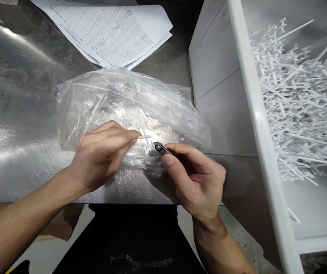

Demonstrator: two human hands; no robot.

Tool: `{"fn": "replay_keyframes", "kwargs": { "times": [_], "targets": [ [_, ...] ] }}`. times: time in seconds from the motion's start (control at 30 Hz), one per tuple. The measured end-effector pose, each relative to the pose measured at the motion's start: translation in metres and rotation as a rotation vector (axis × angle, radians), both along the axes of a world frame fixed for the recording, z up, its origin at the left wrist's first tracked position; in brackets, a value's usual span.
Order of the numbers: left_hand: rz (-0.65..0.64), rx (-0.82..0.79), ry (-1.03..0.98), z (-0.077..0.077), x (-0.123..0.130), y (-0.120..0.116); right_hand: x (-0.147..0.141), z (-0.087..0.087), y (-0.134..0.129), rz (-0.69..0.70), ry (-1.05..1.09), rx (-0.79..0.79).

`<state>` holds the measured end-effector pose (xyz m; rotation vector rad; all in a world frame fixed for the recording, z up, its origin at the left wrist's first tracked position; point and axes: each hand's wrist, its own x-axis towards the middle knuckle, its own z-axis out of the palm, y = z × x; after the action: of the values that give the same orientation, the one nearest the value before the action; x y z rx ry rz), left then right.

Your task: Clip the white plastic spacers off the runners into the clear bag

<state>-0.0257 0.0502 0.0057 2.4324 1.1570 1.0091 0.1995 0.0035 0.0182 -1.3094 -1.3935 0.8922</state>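
Note:
My left hand [106, 152] pinches one end of a small white branched plastic piece [145, 137], which stands out from the fingertips over a clear plastic bag [80, 110]. Between thumb and fingers, my right hand [196, 175] holds small dark cutters [160, 148]. Their tip is at the right side of the white piece; whether the blades touch it is too small to tell. Some small pale bits [125, 121] show in the bag beyond my left fingers.
The bag lies on a shiny metal table [17, 114]. Printed sheets [109, 30] lie at the back. On the right stands a white bin [255, 99] with a high wall, holding a heap of white branched plastic pieces [306, 106]. A brown bag [60, 224] sits below the table edge.

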Motion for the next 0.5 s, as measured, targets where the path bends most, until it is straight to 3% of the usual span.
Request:
{"fn": "replay_keyframes", "kwargs": {
  "times": [0.17, 0.5],
  "targets": [
    [0.002, 0.003, -0.003, -0.0004, 0.0001, 0.0000, -0.0010, 0.0022, 0.0005, 0.106, 0.028, 0.020],
    [-0.004, -0.007, -0.018, -0.0013, -0.0002, -0.0002, 0.0011, -0.0011, -0.0023, 0.129, -0.060, 0.060]
  ]
}}
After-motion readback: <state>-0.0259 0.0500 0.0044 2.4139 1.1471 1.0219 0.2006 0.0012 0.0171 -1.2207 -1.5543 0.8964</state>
